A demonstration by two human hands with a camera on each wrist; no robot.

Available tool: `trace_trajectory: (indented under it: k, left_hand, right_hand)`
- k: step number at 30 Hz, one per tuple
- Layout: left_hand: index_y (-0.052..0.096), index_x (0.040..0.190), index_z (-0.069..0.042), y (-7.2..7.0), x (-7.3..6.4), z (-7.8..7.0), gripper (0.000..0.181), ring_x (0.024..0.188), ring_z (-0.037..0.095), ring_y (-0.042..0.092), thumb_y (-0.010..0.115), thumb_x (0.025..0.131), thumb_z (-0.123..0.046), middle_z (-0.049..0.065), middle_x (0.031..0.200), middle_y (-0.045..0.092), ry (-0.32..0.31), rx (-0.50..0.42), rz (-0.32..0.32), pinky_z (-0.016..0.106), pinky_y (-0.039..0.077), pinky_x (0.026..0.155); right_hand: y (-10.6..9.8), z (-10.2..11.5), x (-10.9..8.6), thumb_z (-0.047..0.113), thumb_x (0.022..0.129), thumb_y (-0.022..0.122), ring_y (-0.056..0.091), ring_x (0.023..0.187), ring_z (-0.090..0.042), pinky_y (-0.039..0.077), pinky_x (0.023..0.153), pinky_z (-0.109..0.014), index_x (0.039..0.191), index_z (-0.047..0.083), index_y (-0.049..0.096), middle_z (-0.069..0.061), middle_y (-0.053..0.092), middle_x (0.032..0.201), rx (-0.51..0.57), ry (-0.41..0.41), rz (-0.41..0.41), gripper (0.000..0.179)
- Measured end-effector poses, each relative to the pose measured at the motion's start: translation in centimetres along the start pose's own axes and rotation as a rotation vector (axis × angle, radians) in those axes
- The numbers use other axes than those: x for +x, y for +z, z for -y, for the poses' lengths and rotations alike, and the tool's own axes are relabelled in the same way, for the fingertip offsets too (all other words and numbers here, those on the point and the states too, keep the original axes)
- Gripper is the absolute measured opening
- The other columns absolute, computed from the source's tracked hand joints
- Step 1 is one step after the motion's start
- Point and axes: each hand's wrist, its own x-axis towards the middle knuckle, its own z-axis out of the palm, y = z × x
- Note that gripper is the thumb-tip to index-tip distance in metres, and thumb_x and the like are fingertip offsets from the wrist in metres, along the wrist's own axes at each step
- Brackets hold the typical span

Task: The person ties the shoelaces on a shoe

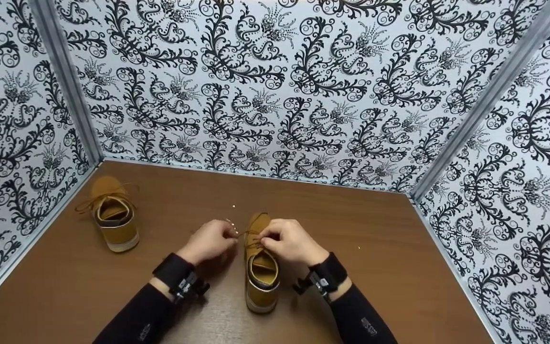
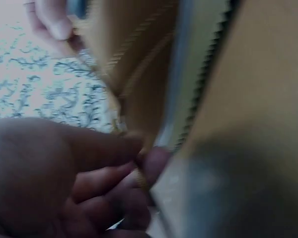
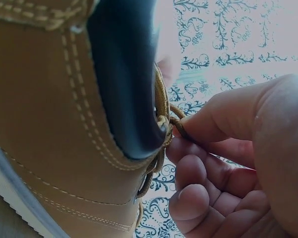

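Observation:
A tan lace-up shoe [image 1: 262, 298] stands upright on the tabletop, its heel toward me and its toe pointing away. On the left of it, my left hand [image 1: 213, 241] pinches a brown shoelace [image 2: 141, 178] between thumb and forefinger. My right hand [image 1: 294, 241] is over the shoe's right side, at the lacing. In the right wrist view its thumb and forefinger pinch a looped part of the lace [image 3: 161, 94] beside the dark-lined collar [image 3: 124, 79]. The lace runs between both hands across the front of the shoe.
A second tan shoe [image 1: 120, 234] stands at the far left, its laces trailing loosely. The brown table [image 1: 351, 286] is walled at the back and both sides by black-and-white patterned panels [image 1: 256, 95], with grey posts in the back corners.

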Motion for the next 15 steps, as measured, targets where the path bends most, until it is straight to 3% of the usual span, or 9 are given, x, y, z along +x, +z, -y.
trace_trajectory:
  k: [4,7,12,15]
  left_hand:
    - [0.079,0.094,-0.008,-1.9,-0.6,-0.7,0.005,0.081,0.015,0.069,0.081,0.089,-0.009,0.000,0.088,0.078,0.080,0.052,0.098,0.041,0.061,0.081]
    - [0.073,0.098,-0.008,-3.1,-1.2,-1.3,0.011,0.076,0.013,0.068,0.079,0.089,-0.005,0.001,0.087,0.075,0.108,0.023,0.175,0.036,0.060,0.074]
    - [0.072,0.108,-0.003,-4.0,-1.8,-1.6,0.017,0.071,0.014,0.071,0.063,0.095,0.004,0.010,0.090,0.076,0.177,-0.053,0.316,0.031,0.060,0.066]
    - [0.076,0.106,-0.001,-4.1,-1.8,-1.5,0.025,0.071,0.015,0.070,0.054,0.097,0.005,0.015,0.091,0.078,0.196,-0.042,0.364,0.030,0.057,0.065]
  right_hand:
    - [0.1,0.0,0.1,0.012,0.099,0.074,0.074,0.094,-0.016,0.062,0.086,-0.029,0.106,0.012,0.086,-0.001,0.081,0.102,0.002,0.005,0.000,0.014]
    - [0.1,0.0,0.1,0.012,0.100,0.074,0.074,0.094,-0.016,0.062,0.087,-0.028,0.106,0.012,0.086,-0.002,0.081,0.103,0.012,0.024,0.005,0.014]
    - [0.1,0.1,0.0,0.012,0.100,0.074,0.074,0.093,-0.015,0.062,0.085,-0.027,0.106,0.011,0.085,-0.001,0.081,0.103,0.031,0.044,0.004,0.013]
    - [0.1,0.2,0.0,0.010,0.099,0.074,0.074,0.093,-0.016,0.062,0.085,-0.027,0.105,0.011,0.085,-0.002,0.081,0.102,0.027,0.030,-0.003,0.013]
